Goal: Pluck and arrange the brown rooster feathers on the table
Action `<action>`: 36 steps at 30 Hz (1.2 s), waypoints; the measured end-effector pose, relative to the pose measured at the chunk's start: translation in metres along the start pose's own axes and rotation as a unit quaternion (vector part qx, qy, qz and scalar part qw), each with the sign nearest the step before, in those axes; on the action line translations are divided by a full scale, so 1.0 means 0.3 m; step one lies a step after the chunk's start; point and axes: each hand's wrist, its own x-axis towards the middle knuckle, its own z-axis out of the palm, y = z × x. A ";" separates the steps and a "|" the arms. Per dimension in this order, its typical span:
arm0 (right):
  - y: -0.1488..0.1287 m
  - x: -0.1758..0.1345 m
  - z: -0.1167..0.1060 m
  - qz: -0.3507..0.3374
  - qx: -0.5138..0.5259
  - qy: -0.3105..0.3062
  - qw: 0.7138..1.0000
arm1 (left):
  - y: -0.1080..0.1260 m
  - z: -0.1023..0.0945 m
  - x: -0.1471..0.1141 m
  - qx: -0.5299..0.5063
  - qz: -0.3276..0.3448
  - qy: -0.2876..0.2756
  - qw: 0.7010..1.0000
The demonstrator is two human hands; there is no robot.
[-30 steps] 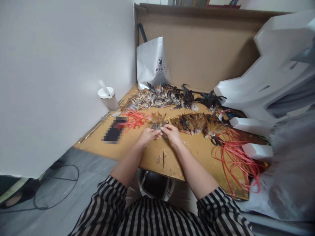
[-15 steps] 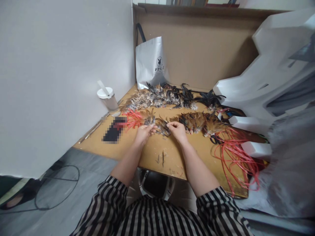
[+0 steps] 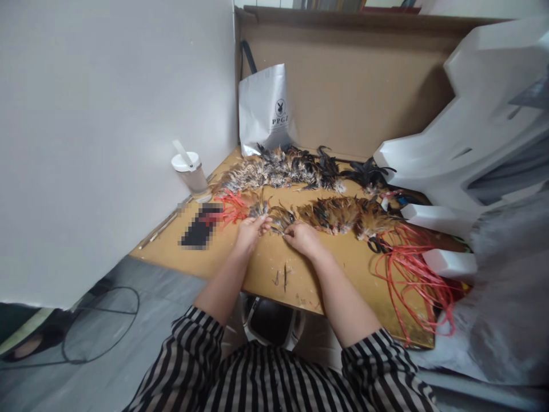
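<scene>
My left hand [image 3: 253,233] is closed in a pinch over the table, with brown and grey feathers [image 3: 258,207] at its fingertips. Close by on the right, my right hand [image 3: 303,237] has its thumb and forefinger pressed together at the lower end of a small dark feather bunch [image 3: 283,214]. Something thin and pale shows between the two hands, too small to make out fully. Red plastic strips [image 3: 234,206] lie just beyond my left hand. To the right runs a row of brown feather bunches [image 3: 338,214].
Behind lies a long pile of mottled feathers [image 3: 278,169], before a silver bag [image 3: 261,114]. A lidded cup [image 3: 191,177] and a pixelated dark object [image 3: 199,227] are at left. Black-handled scissors [image 3: 376,245], red strips [image 3: 412,269] and white foam [image 3: 450,263] occupy the right.
My right hand has moved down and slightly left, its fingertips now lower beside the feathers. My left hand stays nearly in place, still pinching.
</scene>
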 end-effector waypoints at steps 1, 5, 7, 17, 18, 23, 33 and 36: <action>-0.003 -0.002 0.000 0.004 -0.026 -0.010 1.000 | 0.000 0.000 -0.001 -0.001 0.000 -0.001 1.000; -0.013 -0.005 0.005 0.007 -0.083 -0.030 0.996 | 0.000 0.003 -0.003 0.000 -0.002 0.001 1.000; -0.022 -0.006 0.009 0.001 -0.098 -0.026 0.995 | 0.000 0.004 -0.003 0.003 -0.003 0.005 1.000; -0.020 0.012 0.042 0.053 0.042 0.031 0.997 | 0.003 0.007 0.000 -0.007 0.001 0.003 1.000; -0.008 0.019 0.048 0.067 0.118 0.052 0.989 | 0.004 0.008 -0.001 -0.008 0.000 0.004 1.000; 0.029 0.043 0.046 0.175 0.544 0.062 0.818 | 0.005 0.010 -0.007 -0.026 -0.023 -0.022 0.999; -0.021 0.031 0.033 0.164 0.734 -0.022 0.659 | 0.000 0.010 -0.030 -0.054 -0.165 -0.184 0.967; -0.031 0.032 0.048 0.157 0.732 -0.037 0.662 | 0.002 0.011 -0.034 -0.051 -0.179 -0.188 0.964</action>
